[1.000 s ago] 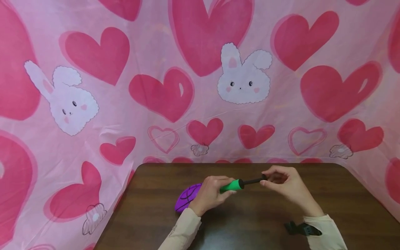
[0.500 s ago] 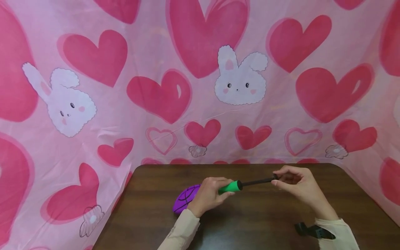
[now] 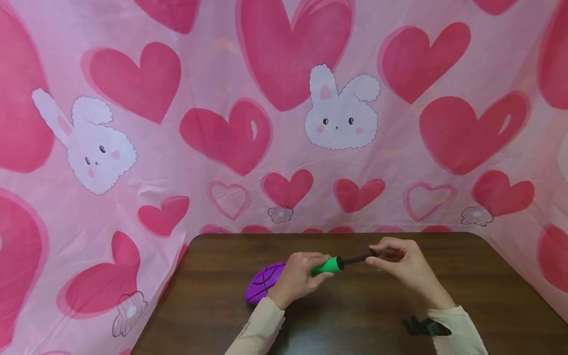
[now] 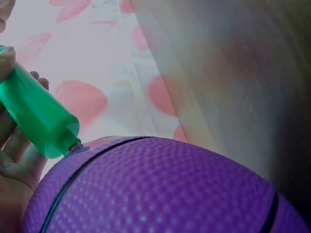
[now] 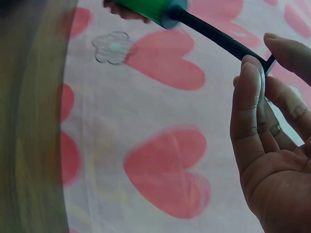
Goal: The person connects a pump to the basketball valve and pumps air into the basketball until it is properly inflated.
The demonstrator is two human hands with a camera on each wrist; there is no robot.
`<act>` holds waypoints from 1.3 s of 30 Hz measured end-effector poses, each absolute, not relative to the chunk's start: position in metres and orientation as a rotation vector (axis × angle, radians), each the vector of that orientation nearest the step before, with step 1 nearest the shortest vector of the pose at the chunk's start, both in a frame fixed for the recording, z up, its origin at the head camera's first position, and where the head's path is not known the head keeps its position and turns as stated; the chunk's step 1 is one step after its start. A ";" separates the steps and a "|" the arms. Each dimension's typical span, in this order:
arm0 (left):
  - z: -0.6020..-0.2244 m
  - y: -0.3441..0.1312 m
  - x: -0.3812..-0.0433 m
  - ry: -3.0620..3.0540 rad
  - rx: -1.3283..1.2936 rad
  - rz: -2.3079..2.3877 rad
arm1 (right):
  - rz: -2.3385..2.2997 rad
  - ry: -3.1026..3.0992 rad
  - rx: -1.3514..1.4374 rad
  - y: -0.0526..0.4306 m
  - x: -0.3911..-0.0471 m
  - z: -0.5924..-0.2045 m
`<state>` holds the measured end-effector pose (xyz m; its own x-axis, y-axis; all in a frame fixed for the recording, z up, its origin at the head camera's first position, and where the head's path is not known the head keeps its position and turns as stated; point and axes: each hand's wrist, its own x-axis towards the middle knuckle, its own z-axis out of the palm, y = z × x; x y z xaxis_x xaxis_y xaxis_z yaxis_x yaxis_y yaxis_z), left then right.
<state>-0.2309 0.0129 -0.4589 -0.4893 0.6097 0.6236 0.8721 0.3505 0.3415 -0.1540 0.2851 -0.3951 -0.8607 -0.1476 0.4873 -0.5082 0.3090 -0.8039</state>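
In the head view my left hand [image 3: 297, 278] grips the green barrel of a small hand pump [image 3: 327, 265]. A purple ball with black lines [image 3: 263, 286] lies against that hand's far left side, partly hidden by it. In the left wrist view the pump's tip [image 4: 75, 146] meets the pebbled surface of the ball [image 4: 160, 189]; how deep it sits cannot be seen. My right hand [image 3: 406, 259] pinches the end of the black pump rod [image 3: 355, 259] between thumb and fingertips. Part of the rod stands out of the barrel, as the right wrist view also shows.
Beneath both hands spreads a dark brown wooden table [image 3: 355, 310]. A pink cloth [image 3: 248, 59] with hearts and rabbits hangs behind and beside it. A black strapped device [image 3: 423, 326] sits at my right sleeve.
My right hand first drew the rod out to the right, then moved back left, pushing part of it into the barrel. The left hand and ball stay nearly still.
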 end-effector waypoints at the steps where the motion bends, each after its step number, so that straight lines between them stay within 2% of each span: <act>1: -0.459 0.013 -0.231 -2.228 -1.296 -0.918 | 1.569 -2.264 0.583 0.281 -0.156 -0.397; 13: -0.455 0.012 -0.231 -2.237 -1.286 -0.937 | 1.589 -2.342 0.490 0.246 -0.172 -0.417; 25: -0.457 0.011 -0.232 -2.213 -1.311 -0.917 | 1.630 -2.338 0.418 0.245 -0.166 -0.421; 39: -0.454 0.007 -0.233 -2.223 -1.306 -0.986 | 1.597 -2.268 0.535 0.257 -0.162 -0.411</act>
<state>-0.2333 0.0066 -0.4543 -0.4963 0.6017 0.6258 0.8677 0.3219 0.3787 -0.1621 0.2566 -0.4105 -0.8803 -0.1201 0.4590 -0.4726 0.3068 -0.8261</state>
